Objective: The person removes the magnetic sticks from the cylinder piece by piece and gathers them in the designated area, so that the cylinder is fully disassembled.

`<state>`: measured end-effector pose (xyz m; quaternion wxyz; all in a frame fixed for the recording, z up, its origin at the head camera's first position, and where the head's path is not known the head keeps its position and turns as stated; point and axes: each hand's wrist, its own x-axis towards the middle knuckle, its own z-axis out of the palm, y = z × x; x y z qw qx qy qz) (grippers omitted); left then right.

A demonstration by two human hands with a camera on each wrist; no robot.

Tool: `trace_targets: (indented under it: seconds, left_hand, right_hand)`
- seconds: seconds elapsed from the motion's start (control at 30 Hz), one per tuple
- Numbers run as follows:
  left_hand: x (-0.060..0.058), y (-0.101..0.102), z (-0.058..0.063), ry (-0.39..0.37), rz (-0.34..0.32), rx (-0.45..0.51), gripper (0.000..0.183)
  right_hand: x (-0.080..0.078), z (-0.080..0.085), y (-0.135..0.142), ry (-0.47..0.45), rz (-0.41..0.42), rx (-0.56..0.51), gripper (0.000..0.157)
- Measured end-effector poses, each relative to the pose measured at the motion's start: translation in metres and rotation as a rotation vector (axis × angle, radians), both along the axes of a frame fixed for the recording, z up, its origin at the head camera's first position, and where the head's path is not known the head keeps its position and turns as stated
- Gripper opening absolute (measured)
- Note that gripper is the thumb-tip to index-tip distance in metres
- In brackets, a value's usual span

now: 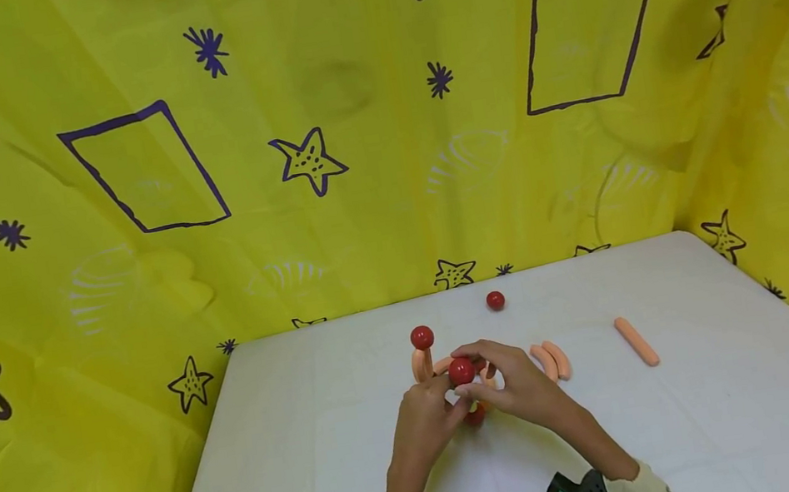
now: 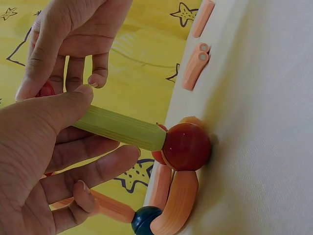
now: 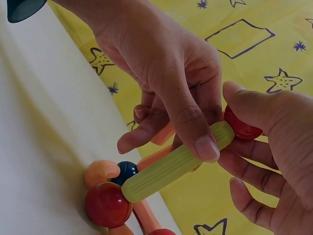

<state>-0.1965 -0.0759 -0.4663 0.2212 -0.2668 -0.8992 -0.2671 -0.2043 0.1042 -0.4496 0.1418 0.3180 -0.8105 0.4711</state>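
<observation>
In the head view my left hand [image 1: 422, 420] and right hand [image 1: 521, 379] meet over a small structure of balls and rods. The left thumb and fingers pinch a ribbed green rod [image 2: 122, 128], whose lower end meets a red ball [image 3: 108, 204] close to the table. At the rod's upper end is another red ball [image 1: 461, 370], gripped between my right thumb and fingers. Curved orange rods [image 2: 183, 198] and a dark blue ball [image 2: 145, 219] form the base. Beside my left hand, a red ball [image 1: 422, 337] tops an upright orange rod [image 1: 422, 366]. My hands partly hide the structure.
Two short curved orange rods [image 1: 551, 361] lie right of my hands, and a straight orange rod [image 1: 637, 341] farther right. A loose red ball [image 1: 496, 301] sits near the back edge of the white table [image 1: 291, 428]. A yellow patterned cloth [image 1: 376, 223] hangs behind.
</observation>
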Motion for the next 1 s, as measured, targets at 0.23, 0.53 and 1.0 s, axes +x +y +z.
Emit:
trace_targets:
  seconds: [0.23, 0.53, 1.0]
  left_hand:
    - [-0.0005, -0.0014, 0.0006, 0.008, 0.018, -0.014, 0.015]
    - [0.0, -0.0006, -0.0001, -0.03, -0.002, -0.007, 0.015]
    - [-0.0007, -0.0002, -0.0021, -0.024, -0.024, 0.038, 0.008]
  right_hand:
    - [-0.0002, 0.0029, 0.0012, -0.002, -0.018, 0.023, 0.041]
    - [0.0006, 0.0019, 0.0029, 0.022, -0.031, 0.036, 0.041]
    - [0.0024, 0.002, 0.0009, 0.027, -0.073, 0.018, 0.037]
